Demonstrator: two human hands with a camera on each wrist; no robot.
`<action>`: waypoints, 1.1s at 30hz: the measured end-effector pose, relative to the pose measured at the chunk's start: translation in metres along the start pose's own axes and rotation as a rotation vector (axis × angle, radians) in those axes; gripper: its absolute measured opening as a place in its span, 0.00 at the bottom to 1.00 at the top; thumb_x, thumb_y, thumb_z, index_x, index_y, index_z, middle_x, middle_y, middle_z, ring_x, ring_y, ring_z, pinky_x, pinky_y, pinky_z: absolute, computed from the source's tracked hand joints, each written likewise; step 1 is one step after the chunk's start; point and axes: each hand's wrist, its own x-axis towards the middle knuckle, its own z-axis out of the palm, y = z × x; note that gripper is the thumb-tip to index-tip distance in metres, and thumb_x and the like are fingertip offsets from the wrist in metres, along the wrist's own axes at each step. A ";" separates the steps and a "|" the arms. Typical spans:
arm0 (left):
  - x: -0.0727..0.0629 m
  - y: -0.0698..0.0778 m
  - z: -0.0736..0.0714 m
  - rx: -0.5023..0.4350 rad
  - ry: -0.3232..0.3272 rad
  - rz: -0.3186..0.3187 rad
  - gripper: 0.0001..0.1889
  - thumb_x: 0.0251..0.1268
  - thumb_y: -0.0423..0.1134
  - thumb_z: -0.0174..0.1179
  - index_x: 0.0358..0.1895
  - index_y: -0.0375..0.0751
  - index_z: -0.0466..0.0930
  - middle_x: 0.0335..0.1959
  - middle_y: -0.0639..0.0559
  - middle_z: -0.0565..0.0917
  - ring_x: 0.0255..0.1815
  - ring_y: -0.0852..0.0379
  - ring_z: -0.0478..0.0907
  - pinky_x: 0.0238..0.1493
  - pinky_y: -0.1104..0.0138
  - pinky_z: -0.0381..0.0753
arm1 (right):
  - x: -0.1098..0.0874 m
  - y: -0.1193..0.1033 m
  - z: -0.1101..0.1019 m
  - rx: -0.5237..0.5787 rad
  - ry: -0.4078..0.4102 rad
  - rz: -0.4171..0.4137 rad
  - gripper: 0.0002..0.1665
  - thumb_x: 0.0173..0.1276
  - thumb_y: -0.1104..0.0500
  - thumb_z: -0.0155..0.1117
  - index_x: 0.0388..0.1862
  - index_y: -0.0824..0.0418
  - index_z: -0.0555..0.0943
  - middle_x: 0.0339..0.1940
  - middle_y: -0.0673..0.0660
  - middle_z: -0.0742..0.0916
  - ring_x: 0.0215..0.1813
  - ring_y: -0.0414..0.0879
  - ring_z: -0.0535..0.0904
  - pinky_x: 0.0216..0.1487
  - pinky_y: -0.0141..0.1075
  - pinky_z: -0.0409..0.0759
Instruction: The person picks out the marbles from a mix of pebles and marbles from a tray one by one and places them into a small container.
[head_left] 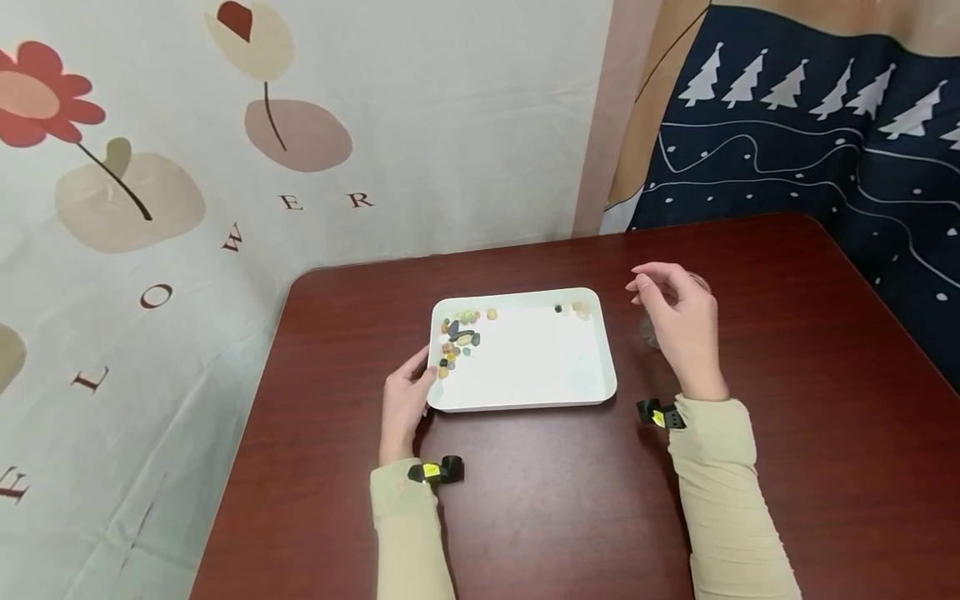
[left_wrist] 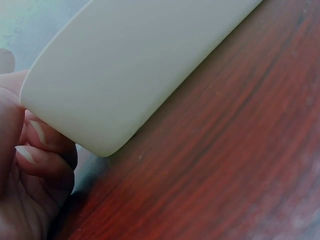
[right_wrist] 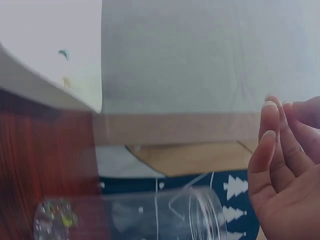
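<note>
Reddish-brown table (head_left: 555, 517): left grip (head_left: 405, 402) clamped on white tray (head_left: 532, 354), right grip (head_left: 682, 325) near jar (right_wrist: 145, 216), fingertips (right_wrist: 269, 114) close together, hold unclear.

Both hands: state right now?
Left hand: holding the white tray by its edge.
Right hand: fingers bent, nothing visibly held; open or pinching, can't tell.

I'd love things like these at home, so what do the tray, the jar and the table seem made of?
Tray: probably plastic, judging by its smooth, even white surface and rounded corners. Jar: clear, shiny glass or plastic; the navy cloth shows through. Table: wood or wood-look laminate, reddish-brown with dark grain streaks, slightly glossy.
</note>
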 end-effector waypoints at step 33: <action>0.000 0.002 -0.003 -0.023 -0.005 0.031 0.18 0.57 0.43 0.56 0.52 0.63 0.76 0.46 0.56 0.79 0.05 0.59 0.60 0.06 0.67 0.64 | 0.006 -0.048 0.064 -0.261 -0.450 -0.299 0.08 0.61 0.54 0.59 0.40 0.49 0.79 0.36 0.42 0.79 0.37 0.36 0.74 0.39 0.34 0.75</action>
